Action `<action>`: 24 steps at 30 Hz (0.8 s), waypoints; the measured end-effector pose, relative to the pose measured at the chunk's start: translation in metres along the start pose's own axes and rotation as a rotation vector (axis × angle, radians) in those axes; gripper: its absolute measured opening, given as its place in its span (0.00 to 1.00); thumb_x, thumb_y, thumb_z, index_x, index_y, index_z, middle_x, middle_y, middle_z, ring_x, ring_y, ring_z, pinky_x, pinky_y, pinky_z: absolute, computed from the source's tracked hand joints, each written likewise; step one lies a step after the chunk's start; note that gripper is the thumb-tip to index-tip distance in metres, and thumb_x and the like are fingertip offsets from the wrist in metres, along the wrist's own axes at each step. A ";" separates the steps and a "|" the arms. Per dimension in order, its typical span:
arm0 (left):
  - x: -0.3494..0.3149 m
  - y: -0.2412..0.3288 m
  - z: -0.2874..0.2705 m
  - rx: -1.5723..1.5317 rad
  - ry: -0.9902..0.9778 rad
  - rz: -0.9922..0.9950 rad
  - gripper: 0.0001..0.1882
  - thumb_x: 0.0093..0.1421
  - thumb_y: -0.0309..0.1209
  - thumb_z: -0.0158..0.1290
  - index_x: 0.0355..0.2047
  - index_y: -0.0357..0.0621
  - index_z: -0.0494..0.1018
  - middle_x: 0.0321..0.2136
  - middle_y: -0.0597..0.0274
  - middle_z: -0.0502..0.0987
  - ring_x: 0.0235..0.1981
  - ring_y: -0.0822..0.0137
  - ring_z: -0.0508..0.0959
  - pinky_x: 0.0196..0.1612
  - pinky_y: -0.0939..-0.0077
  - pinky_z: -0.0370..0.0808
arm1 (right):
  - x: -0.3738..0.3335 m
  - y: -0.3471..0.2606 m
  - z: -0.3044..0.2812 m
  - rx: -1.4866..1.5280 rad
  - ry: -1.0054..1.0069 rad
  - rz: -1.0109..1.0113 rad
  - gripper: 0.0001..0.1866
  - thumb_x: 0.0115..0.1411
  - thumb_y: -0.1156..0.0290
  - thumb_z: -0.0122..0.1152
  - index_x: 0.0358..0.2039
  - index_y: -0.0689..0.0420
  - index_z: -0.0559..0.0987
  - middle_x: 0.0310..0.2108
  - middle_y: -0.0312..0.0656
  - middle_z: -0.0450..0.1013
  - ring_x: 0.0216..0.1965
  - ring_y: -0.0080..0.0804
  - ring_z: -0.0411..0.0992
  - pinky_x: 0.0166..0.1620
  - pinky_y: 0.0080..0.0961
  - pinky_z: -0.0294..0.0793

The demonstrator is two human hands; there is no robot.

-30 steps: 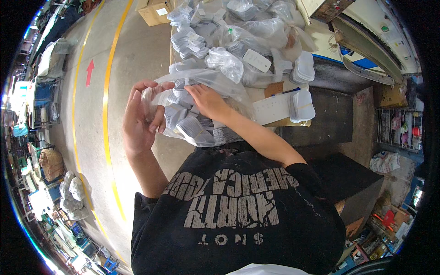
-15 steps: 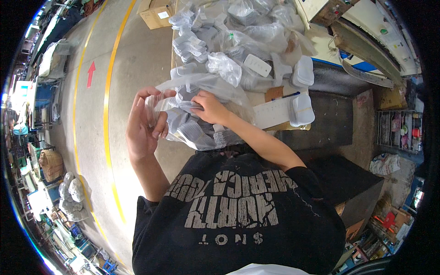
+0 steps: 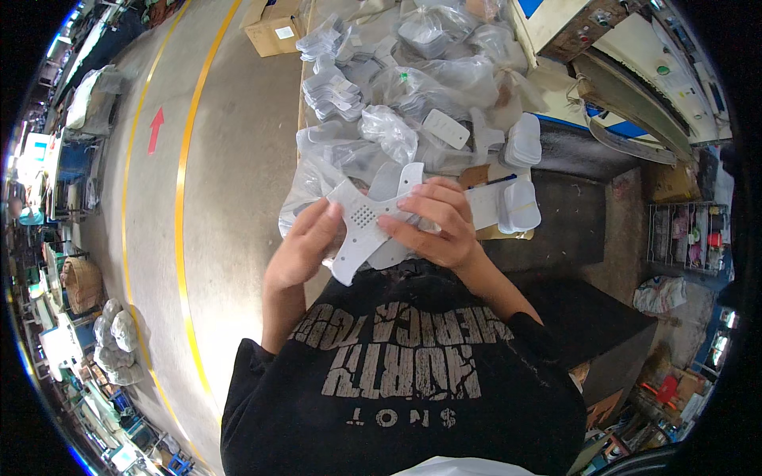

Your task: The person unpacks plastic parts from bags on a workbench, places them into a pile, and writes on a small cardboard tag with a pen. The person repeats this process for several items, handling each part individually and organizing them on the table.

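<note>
In front of my chest both hands hold a pale grey, X-shaped flat piece (image 3: 357, 242) with a cluster of small holes in its middle. My left hand (image 3: 300, 247) pinches its left edge between thumb and fingers. My right hand (image 3: 446, 226) closes over its right side, fingers lying across the face. More grey pieces show partly behind it; whether they are held too I cannot tell. Just beyond my left hand a clear plastic bag (image 3: 308, 181) lies on the table, partly hidden by the hands and the piece.
Several bagged and loose stacks of grey cut pieces (image 3: 332, 94) cover the table. White stacked pieces (image 3: 521, 205) stand at its right edge, near a brown card scrap (image 3: 475, 176). A cardboard box (image 3: 272, 32) sits far left, beside the floor lane with yellow lines.
My hands have let go of the clear bag, which now lies on the table. They have come together around the X-shaped piece, my right hand moving to the right.
</note>
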State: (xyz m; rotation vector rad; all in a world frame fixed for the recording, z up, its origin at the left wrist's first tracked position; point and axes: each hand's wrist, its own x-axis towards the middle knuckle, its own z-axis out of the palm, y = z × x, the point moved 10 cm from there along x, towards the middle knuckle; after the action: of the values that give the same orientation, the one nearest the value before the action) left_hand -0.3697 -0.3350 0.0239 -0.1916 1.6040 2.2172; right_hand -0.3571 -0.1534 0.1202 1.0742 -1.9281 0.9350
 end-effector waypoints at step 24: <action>0.011 -0.004 0.038 -0.392 -0.100 -0.015 0.25 0.78 0.37 0.41 0.67 0.32 0.61 0.59 0.54 0.72 0.58 0.66 0.74 0.59 0.70 0.73 | 0.002 0.012 0.015 0.124 -0.126 0.337 0.34 0.43 0.82 0.67 0.56 0.54 0.76 0.57 0.50 0.68 0.60 0.53 0.68 0.61 0.47 0.68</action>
State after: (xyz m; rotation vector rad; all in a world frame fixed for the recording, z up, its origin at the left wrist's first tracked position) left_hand -0.3732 -0.2956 0.0292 -0.1957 1.1001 2.4667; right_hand -0.3724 -0.1621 0.1116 0.9099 -2.2248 1.2084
